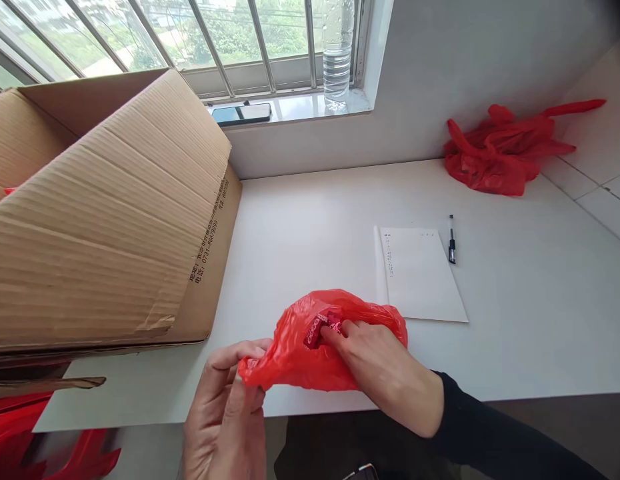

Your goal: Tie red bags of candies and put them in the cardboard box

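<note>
A red plastic bag (295, 353) lies with its mouth open near the front edge of the white table. At the bag's left end, my left hand (227, 403) pinches the gathered plastic between thumb and fingers. My right hand (375, 357) reaches into the bag from the right. Its thumb and fingers close on a small dark-red wrapped packet (315, 331) with pale print. Shiny pink-red wrapping shows beside that packet under the fingers. The bag's other contents are hidden by its folds and my right hand.
An open cardboard box (115, 233) stands on the left. White paper (423, 277) and a black pen (451, 240) lie on the table (300, 227). Another red bag (495, 153) is crumpled at the back right. The windowsill bears a phone (241, 114) and a water bottle (337, 67).
</note>
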The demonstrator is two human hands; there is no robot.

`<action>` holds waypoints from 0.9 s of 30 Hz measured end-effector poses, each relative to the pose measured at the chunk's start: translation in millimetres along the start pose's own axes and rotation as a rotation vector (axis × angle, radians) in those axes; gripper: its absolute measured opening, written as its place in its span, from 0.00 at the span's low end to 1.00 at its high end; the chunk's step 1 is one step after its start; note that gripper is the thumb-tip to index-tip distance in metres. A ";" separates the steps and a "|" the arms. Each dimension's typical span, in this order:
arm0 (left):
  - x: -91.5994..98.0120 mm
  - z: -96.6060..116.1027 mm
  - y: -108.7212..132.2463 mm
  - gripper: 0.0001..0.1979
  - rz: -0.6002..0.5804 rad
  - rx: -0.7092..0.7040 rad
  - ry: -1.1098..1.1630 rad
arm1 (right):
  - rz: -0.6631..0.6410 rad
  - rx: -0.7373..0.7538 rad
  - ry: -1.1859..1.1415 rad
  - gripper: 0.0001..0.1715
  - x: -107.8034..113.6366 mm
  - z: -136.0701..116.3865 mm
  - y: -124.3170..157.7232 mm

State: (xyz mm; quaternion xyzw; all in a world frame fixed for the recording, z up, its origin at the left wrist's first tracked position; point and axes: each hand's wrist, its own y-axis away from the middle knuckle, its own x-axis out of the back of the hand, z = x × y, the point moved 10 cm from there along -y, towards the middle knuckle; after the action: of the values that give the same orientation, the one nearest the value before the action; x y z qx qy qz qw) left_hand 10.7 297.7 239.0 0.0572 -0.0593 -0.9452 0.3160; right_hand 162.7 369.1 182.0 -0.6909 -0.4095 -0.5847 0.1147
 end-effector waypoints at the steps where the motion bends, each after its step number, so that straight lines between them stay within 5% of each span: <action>1: -0.4 -3.6 -0.6 0.13 -0.018 0.047 0.064 | 0.017 -0.003 -0.002 0.33 1.3 -0.5 0.8; 10: -10.3 -15.9 -4.7 0.13 -0.008 0.179 0.116 | -0.011 -0.002 0.097 0.23 -13.4 -4.0 15.0; 15: -21.3 -13.9 0.9 0.16 -0.111 0.191 0.075 | 0.016 -0.017 0.068 0.46 -13.0 2.6 13.6; 20: -32.4 0.2 12.0 0.21 -0.188 0.055 -0.023 | -0.029 -0.053 0.124 0.26 -15.1 8.4 13.7; 25: -41.8 13.4 21.9 0.19 -0.143 -0.092 -0.188 | -0.031 -0.053 0.031 0.45 -8.0 10.3 14.5; 27: -43.0 15.8 23.3 0.20 -0.119 -0.107 -0.219 | -0.042 -0.091 -0.003 0.42 -7.7 16.0 15.2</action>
State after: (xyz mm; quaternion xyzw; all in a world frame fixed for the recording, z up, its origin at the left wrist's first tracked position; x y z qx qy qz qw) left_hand 56.3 306.3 261.0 -0.0599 -0.0394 -0.9646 0.2538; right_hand 184.9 366.3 175.3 -0.6875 -0.3969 -0.6040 0.0706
